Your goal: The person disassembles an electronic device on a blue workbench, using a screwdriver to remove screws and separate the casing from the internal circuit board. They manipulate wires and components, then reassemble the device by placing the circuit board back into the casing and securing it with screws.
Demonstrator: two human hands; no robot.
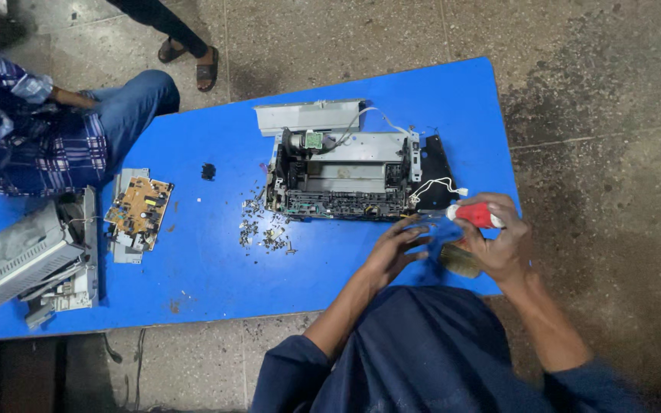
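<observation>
Head view: right hand (499,241) grips a red-handled tool (474,215), tip hidden; left hand (393,248) open beside gutted printer (346,172)

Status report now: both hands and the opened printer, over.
Right hand shut on red-handled screwdriver. Left hand open, fingers by the opened printer. Loose screws lie left of it.

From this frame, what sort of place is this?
Probably an informal electronics repair or salvage workspace: a stripped printer chassis on a low blue table, loose screws beside it, and a bare circuit board nearby.
</observation>
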